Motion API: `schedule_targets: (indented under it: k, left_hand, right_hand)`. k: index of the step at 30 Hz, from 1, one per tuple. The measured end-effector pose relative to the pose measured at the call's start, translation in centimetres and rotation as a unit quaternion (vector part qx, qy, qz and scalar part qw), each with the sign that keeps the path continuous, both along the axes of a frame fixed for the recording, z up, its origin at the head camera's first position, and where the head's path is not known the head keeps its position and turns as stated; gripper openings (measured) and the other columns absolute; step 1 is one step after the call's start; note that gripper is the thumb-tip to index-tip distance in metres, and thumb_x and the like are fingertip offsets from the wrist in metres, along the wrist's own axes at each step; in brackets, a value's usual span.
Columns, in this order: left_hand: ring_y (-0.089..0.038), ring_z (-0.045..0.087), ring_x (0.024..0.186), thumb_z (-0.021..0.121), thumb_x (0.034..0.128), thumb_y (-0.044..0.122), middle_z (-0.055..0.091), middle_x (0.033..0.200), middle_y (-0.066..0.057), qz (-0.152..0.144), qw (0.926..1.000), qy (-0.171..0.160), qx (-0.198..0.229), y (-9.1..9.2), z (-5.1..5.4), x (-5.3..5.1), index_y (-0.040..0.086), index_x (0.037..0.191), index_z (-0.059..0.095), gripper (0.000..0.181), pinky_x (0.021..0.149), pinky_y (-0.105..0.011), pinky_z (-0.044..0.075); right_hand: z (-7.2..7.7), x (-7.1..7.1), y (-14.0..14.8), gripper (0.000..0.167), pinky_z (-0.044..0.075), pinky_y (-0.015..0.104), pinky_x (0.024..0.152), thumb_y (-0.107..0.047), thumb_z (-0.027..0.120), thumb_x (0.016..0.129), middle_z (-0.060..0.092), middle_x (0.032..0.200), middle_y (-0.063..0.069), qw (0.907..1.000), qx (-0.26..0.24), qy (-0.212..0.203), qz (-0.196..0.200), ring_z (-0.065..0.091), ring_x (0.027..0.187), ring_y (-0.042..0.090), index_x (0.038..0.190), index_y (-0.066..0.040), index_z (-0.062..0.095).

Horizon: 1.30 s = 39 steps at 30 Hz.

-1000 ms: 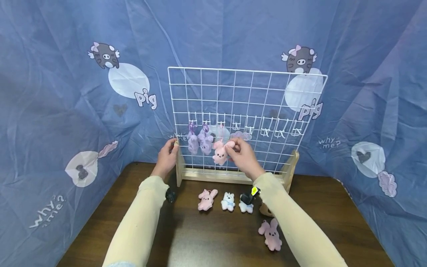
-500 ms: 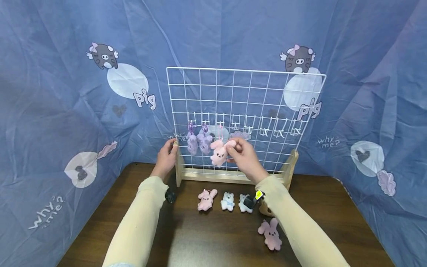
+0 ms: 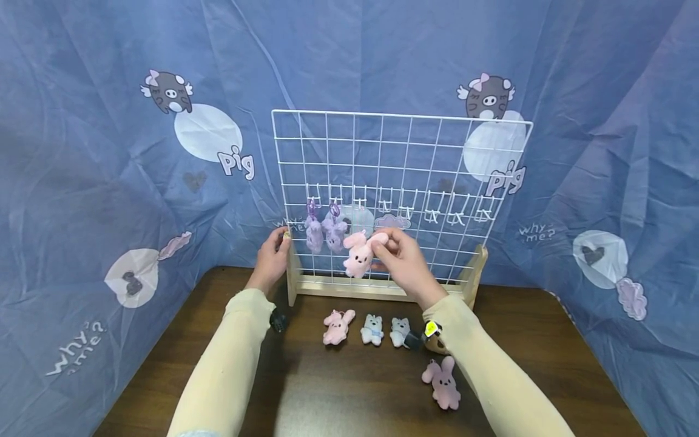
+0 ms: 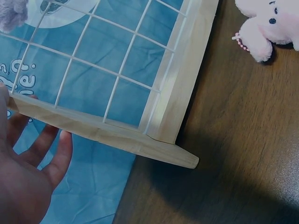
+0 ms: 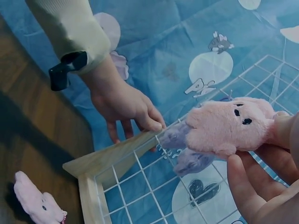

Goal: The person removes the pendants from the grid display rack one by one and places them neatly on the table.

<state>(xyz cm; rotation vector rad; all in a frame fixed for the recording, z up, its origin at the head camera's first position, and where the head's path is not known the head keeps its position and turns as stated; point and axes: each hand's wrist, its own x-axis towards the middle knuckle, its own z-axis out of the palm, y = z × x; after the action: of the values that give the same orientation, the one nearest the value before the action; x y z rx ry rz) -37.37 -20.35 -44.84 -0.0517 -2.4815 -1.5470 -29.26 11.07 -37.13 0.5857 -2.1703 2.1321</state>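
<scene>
My right hand (image 3: 404,258) pinches a pink plush bunny keychain (image 3: 358,257) by one ear, in front of the white wire grid rack (image 3: 409,164). In the right wrist view the pink bunny (image 5: 229,126) covers part of two purple plush bunnies behind it. Those purple bunnies (image 3: 314,235) hang by purple straps from the two leftmost hooks. The third hook (image 3: 359,201) shows no strap on it. At the rack's left side, my left hand (image 3: 272,258) grips the wooden post (image 4: 93,130), thumb in front and fingers around behind.
On the brown table (image 3: 338,394) lie a pink bunny (image 3: 337,328), two white plush bears (image 3: 373,329), a brown plush (image 3: 435,343) partly behind my right sleeve, and another pink bunny (image 3: 443,383). Several white hooks (image 3: 432,215) line the grid's right half. A blue cloth (image 3: 109,182) hangs behind.
The pink bunny's strap, stretched up to the third hook half a second ago, no longer shows there. My right hand and the bunny have shifted slightly down. My left hand stays put.
</scene>
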Motion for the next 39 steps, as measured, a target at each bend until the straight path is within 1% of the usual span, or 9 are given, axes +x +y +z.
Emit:
schedule_targets:
  k: [3,7,11,17,21,29,33,37,39]
  left_hand:
    - [-0.039,0.046,0.146,0.042,0.1153,0.028,0.048,0.159,-0.023,0.0,1.0,0.0,-0.001,0.0,0.1,-0.1,0.012,0.157,0.043,0.045,0.117,-0.055,0.041]
    - [-0.039,0.045,0.147,0.042,0.1153,0.029,0.046,0.16,-0.023,-0.001,1.0,-0.004,0.002,0.0,0.2,0.1,0.012,0.158,0.043,0.046,0.118,-0.055,0.041]
    - [-0.039,0.045,0.148,0.042,0.1151,0.03,0.046,0.16,-0.022,-0.001,0.9999,-0.007,0.009,0.0,0.3,0.2,0.012,0.158,0.043,0.046,0.118,-0.055,0.041]
    - [-0.038,0.046,0.147,0.043,0.1148,0.029,0.047,0.16,-0.022,0.004,0.9999,0.0,0.009,0.1,0.1,0.1,0.011,0.156,0.045,0.045,0.118,-0.054,0.04]
    - [-0.039,0.046,0.146,0.043,0.1148,0.028,0.048,0.159,-0.023,0.005,1.0,0.001,0.006,0.0,0.0,0.0,0.011,0.157,0.044,0.045,0.118,-0.054,0.041]
    - [-0.039,0.048,0.145,0.043,0.115,0.028,0.05,0.157,-0.023,0.0,1.0,0.003,0.003,0.0,0.2,0.1,0.011,0.156,0.045,0.045,0.117,-0.055,0.042]
    - [-0.039,0.048,0.145,0.044,0.1149,0.028,0.05,0.156,-0.024,0.001,1.0,0.003,0.001,0.0,0.3,0.2,0.011,0.156,0.045,0.044,0.117,-0.055,0.042]
    - [-0.04,0.047,0.145,0.043,0.1149,0.028,0.049,0.157,-0.024,0.001,1.0,0.002,-0.003,0.0,0.3,0.1,0.011,0.157,0.044,0.045,0.117,-0.056,0.041]
    - [-0.04,0.046,0.146,0.042,0.1151,0.029,0.048,0.159,-0.024,0.001,1.0,-0.001,-0.003,0.0,0.2,0.1,0.012,0.157,0.044,0.046,0.117,-0.056,0.041]
  right_hand:
    - [0.1,0.4,0.1,0.027,0.064,0.044,0.086,-0.006,0.059,0.107,0.071,0.118,0.025,0.9999,0.009,0.011,0.007,0.072,0.096,0.015,0.128,0.01,0.055]
    - [0.0,1.1,0.2,0.023,0.064,0.043,0.085,-0.006,0.06,0.107,0.072,0.119,0.025,0.9995,0.022,0.021,0.01,0.072,0.098,0.016,0.126,0.007,0.057]
    - [-0.6,1.7,0.4,0.023,0.064,0.042,0.084,-0.006,0.06,0.107,0.072,0.119,0.025,0.9987,0.041,0.026,0.013,0.072,0.099,0.017,0.126,0.007,0.058]
    - [-1.5,2.1,0.9,0.024,0.064,0.043,0.084,-0.006,0.061,0.106,0.073,0.119,0.025,0.9978,0.062,0.021,0.009,0.072,0.099,0.017,0.127,0.006,0.059]
    - [-2.1,2.2,1.2,0.021,0.064,0.04,0.082,-0.006,0.062,0.106,0.074,0.117,0.023,0.9971,0.072,0.023,0.005,0.073,0.096,0.017,0.125,0.004,0.061]
    - [-3.2,2.3,2.2,0.022,0.064,0.04,0.08,-0.006,0.066,0.103,0.075,0.11,0.021,0.9958,0.085,0.036,-0.001,0.072,0.09,0.015,0.122,0.005,0.063]
    - [-3.9,2.3,2.7,0.022,0.064,0.039,0.079,-0.006,0.067,0.103,0.075,0.108,0.021,0.9951,0.093,0.033,-0.007,0.072,0.088,0.013,0.121,0.006,0.065]
    - [-4.8,2.2,3.2,0.022,0.064,0.033,0.078,-0.007,0.068,0.102,0.073,0.107,0.022,0.9945,0.101,0.027,-0.012,0.072,0.088,0.011,0.12,0.007,0.066]
    - [-5.2,2.2,3.4,0.022,0.064,0.034,0.078,-0.007,0.069,0.102,0.073,0.107,0.022,0.9946,0.101,0.019,-0.012,0.072,0.088,0.011,0.119,0.007,0.067]
